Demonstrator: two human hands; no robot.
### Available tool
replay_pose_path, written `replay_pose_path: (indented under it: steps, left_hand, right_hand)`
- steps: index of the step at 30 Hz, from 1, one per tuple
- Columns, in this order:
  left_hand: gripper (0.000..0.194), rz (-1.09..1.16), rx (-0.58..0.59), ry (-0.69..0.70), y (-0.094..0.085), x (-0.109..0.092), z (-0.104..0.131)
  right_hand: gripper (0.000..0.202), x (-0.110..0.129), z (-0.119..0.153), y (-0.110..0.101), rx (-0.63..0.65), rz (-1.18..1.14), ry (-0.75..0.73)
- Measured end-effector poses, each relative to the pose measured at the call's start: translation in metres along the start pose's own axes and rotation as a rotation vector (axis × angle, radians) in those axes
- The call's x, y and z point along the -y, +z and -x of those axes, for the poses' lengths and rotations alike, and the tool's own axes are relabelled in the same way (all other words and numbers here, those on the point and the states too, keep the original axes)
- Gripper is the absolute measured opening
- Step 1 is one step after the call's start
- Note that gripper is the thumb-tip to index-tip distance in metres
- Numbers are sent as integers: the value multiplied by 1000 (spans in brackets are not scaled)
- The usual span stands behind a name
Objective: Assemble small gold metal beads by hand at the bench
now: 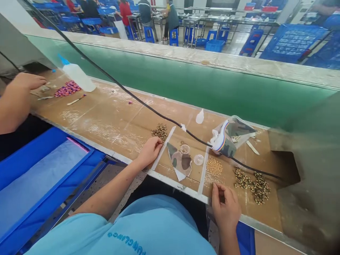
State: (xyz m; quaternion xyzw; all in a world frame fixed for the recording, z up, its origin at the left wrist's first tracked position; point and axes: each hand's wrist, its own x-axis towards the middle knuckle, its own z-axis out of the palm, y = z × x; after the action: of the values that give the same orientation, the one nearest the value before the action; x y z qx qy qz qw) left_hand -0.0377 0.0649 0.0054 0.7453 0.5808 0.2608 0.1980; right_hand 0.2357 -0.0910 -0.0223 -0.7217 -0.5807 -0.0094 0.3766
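Note:
My left hand [151, 151] is closed in a pinch on a thin dark item, beside a pile of small brass-and-dark pieces [159, 131]. Fingers curled together, my right hand [225, 203] rests near the bench's front edge; what it holds, if anything, is too small to name. Just above it is a pile of tan beads [214, 166]. Larger piles of dark and gold pieces [261, 188] lie to its right. Between my hands are a camouflage cloth scrap [178, 161], a small clear cup [185, 149] and a round clear lid [198, 159].
A black cable [119, 84] hangs diagonally across the bench. A camouflage pouch [230, 136] stands behind the beads. At left are another person's hand [28, 80], a white bottle [79, 77] and pink-purple pieces [67, 88]. A green wall [148, 74] runs behind.

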Motion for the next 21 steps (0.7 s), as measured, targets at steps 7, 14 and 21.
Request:
replay_pose_path:
  steps: [7, 14, 21]
  left_hand:
    - [19, 131, -80, 77, -1, 4, 4]
    - [15, 251, -78, 31, -2, 5, 4]
    - [13, 296, -51, 39, -2, 4, 5]
  right_hand:
    - [54, 0, -18, -5, 133, 11, 237]
    - [57, -4, -33, -4, 228, 19, 350]
    - [60, 4, -37, -3, 246, 61, 420]
